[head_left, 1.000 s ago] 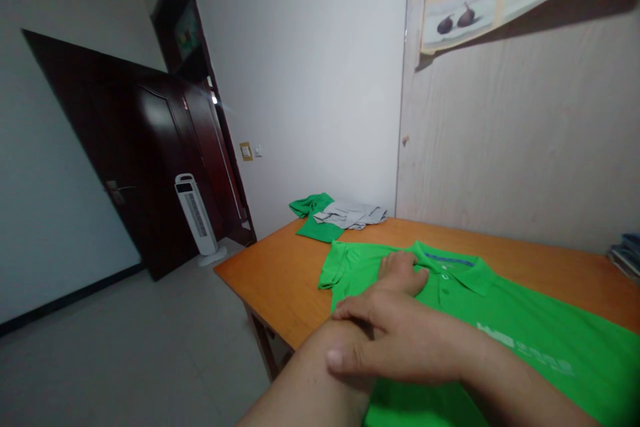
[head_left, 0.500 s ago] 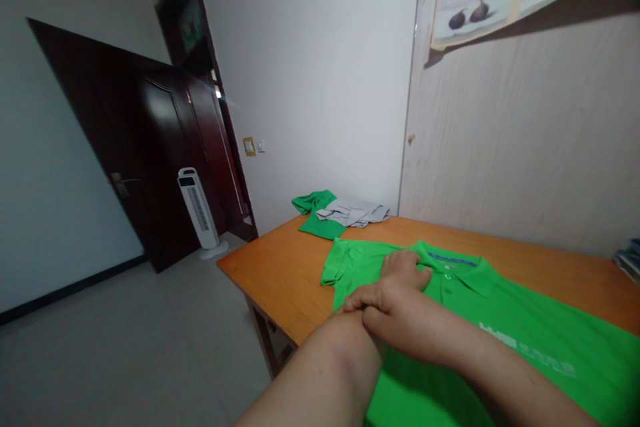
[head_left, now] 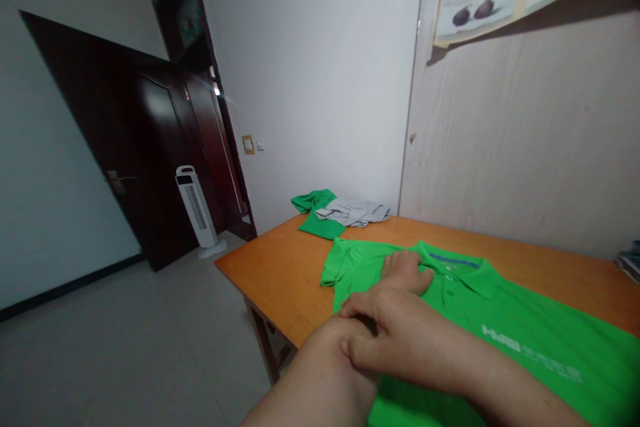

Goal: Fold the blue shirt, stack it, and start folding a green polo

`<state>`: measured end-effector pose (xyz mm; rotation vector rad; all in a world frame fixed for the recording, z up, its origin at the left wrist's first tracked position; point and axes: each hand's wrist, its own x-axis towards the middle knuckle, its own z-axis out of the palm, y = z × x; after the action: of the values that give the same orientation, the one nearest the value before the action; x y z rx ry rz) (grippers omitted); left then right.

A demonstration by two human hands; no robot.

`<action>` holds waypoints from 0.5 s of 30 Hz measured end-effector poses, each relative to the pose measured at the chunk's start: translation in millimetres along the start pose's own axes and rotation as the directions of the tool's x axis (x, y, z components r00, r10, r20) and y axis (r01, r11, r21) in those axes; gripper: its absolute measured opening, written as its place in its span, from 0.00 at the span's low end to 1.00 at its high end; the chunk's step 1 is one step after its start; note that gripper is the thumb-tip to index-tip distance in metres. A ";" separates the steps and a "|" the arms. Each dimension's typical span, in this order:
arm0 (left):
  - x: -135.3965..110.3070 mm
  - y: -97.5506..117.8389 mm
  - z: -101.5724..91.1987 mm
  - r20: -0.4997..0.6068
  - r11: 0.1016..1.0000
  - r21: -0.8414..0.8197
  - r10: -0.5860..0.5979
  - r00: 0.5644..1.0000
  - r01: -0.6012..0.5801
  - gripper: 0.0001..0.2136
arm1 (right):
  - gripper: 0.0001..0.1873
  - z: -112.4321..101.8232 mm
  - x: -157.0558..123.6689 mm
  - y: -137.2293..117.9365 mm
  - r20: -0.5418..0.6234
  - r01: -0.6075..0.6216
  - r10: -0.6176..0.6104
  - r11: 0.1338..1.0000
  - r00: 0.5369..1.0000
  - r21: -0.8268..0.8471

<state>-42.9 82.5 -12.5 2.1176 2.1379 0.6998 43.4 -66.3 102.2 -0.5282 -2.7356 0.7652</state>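
A bright green polo shirt [head_left: 505, 307] lies spread on the table, its collar toward the far edge and pale lettering across the chest. My left hand [head_left: 404, 272] rests palm down on the shirt just left of the collar, fingers extended over the fabric. Across my left forearm [head_left: 320, 363] my right hand [head_left: 387, 330] is closed, thumb and fingers pressing the skin above the wrist. The right arm covers part of the shirt front.
The wooden table [head_left: 270, 273] meets a wall at the back. On its far left part lie a dark green garment [head_left: 323, 223] and a grey garment [head_left: 357, 212]. A white tower heater or fan [head_left: 197, 210] stands near the dark door [head_left: 125, 140].
My right hand has slid a little along my left forearm toward the elbow and grips there. The left hand stays in place on the shirt.
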 end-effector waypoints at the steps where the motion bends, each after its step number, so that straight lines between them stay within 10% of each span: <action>1: 0.0 0.5 1.3 -0.001 1.000 -0.002 -0.009 1.000 0.009 0.19 | 0.13 -1.6 2.9 8.5 0.008 0.022 -0.023 0.999 1.000 0.029; 9: 1.0 2.1 5.1 0.015 0.995 -0.002 -0.098 0.995 0.098 0.19 | 0.15 -0.6 11.5 29.9 -0.213 -0.072 0.062 0.997 0.975 -0.041; 12: 0.7 1.5 -0.8 0.021 0.999 0.008 -0.046 0.999 0.045 0.19 | 0.19 21.0 8.5 1.0 -0.144 0.234 -0.218 0.967 0.965 0.106; 15: 0.2 1.7 -4.9 0.023 0.999 0.019 -0.028 0.999 0.027 0.20 | 0.16 44.4 11.1 -21.7 0.018 0.502 -0.505 0.860 0.863 0.095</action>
<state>-43.0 81.3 -7.5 2.0908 2.1657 0.6516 12.7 -98.9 78.7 0.2305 -2.6713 0.7504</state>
